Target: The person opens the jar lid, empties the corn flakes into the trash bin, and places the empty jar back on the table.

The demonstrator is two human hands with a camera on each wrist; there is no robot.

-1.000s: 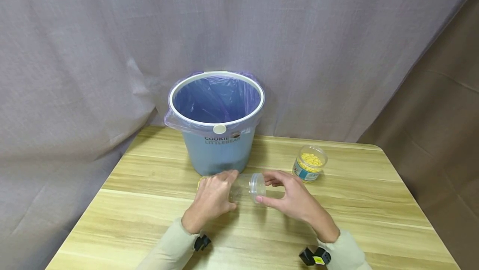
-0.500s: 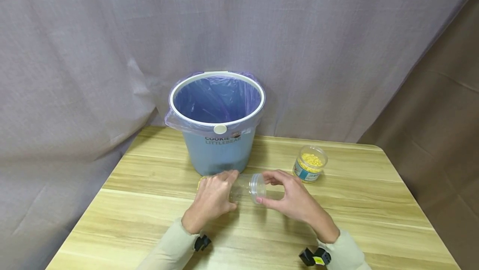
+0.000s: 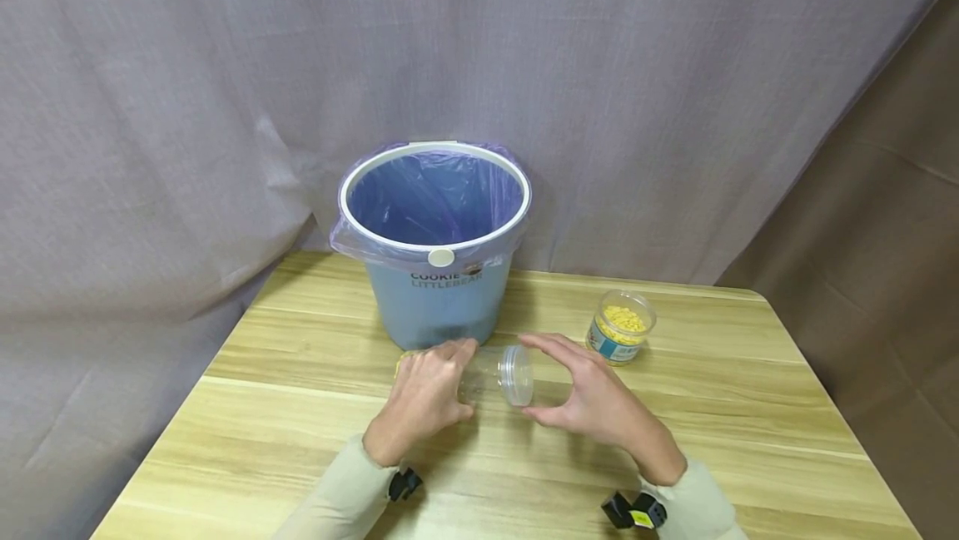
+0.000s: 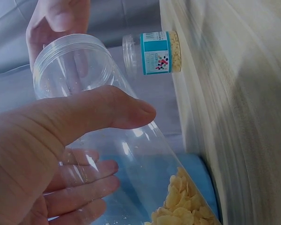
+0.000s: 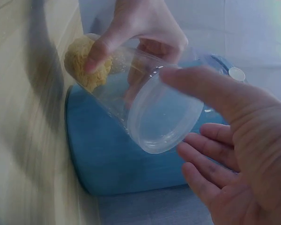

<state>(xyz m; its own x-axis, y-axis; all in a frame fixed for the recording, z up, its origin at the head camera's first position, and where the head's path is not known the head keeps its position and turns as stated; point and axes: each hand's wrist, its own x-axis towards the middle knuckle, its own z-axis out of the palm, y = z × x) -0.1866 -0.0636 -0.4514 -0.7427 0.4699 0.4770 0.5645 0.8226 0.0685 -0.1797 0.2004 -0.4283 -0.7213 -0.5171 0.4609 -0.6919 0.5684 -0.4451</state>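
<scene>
The left hand (image 3: 427,382) grips a clear jar (image 3: 485,375) of yellow flakes (image 4: 180,204), tilted before a blue bucket (image 3: 442,313) on the surface (image 3: 262,448). The right hand (image 3: 592,390), spread and holding nothing, is beside the lid (image 3: 517,375).

A wood-grained counter (image 3: 262,423), by which a bin (image 3: 442,311) and a small clear jar (image 3: 616,349) are carried.
The counter's pale yellow top is streaked with darker bands, and its far right corner is rounded. The blue bin, lettered COOKIE LITTLEBEAR, is stood upright toward the far edge, lined with a purple plastic bag (image 3: 350,242). To its right, well apart, the upright jar is wrapped in a blue-and-white label and partly filled with yellow pieces (image 3: 623,319).
</scene>
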